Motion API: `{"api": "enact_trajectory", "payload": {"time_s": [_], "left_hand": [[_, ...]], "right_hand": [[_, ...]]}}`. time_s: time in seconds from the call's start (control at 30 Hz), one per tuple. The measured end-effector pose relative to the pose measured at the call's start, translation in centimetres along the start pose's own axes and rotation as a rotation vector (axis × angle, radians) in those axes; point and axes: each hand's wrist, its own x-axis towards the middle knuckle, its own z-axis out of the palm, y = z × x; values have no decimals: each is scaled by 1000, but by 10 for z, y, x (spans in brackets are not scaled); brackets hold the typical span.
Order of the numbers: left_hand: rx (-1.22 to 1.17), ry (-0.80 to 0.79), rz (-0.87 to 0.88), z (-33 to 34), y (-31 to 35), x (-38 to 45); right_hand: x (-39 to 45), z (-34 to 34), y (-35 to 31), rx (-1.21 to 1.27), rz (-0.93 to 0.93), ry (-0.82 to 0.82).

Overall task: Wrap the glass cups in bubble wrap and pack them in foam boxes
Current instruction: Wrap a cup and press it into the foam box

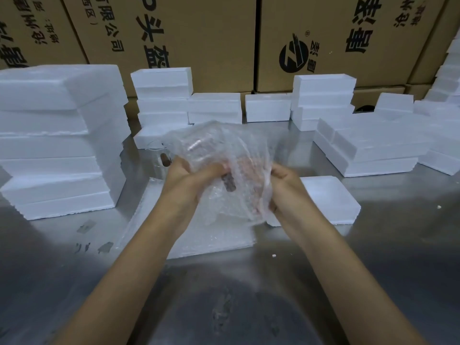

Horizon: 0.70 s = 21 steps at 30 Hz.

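A glass cup with a brown handle [229, 183] is bundled in a sheet of bubble wrap [224, 155], held above the metal table. My left hand [185, 175] grips the bundle from the left, fingers curled round it near the handle. My right hand [283, 181] grips the wrap's right edge. Below the bundle a stack of flat bubble wrap sheets [199, 240] lies on the table. A second bare glass cup [159, 158] with a brown handle stands behind my left hand. A foam box [328, 197] lies just right of my right hand.
Tall stacks of white foam boxes stand at the left [57, 145], across the back [164, 95] and at the right [373, 145]. Brown printed cartons [199, 33] form a wall behind them. The steel table [224, 307] stretches toward me.
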Motion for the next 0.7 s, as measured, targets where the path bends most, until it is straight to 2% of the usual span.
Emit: {"api": "enact_trajectory", "payload": {"time_s": [0.1, 0.17, 0.2, 0.23, 0.33, 0.37, 0.4, 0.47, 0.57, 0.63, 0.7], "left_hand": [[-177, 106, -28, -7, 10, 2], [-302, 151, -72, -11, 13, 4], [-358, 155, -91, -13, 14, 4], [-407, 143, -105, -14, 15, 5], [-463, 65, -132, -12, 13, 4], [-453, 35, -135, -10, 11, 3], [-440, 7, -138, -8, 9, 3], [-412, -39, -153, -3, 4, 3], [-297, -121, -164, -2, -2, 4], [-192, -165, -189, -3, -3, 4], [-136, -196, -215, -5, -2, 4]], "right_hand": [[8, -12, -3, 98, -119, 263], [11, -21, 0, -17, -176, 335], [11, -21, 2, -125, -176, 298], [10, -20, 3, -218, -135, 181], [3, -3, 7, -306, 49, -253], [0, 4, 10, -269, 51, -317], [-1, 11, 12, -225, 31, -315], [-1, 18, 13, -120, -16, -155], [5, 7, 11, 93, 30, 185], [8, -5, 7, 132, -10, 276], [7, -8, 6, 36, -72, 327]]}}
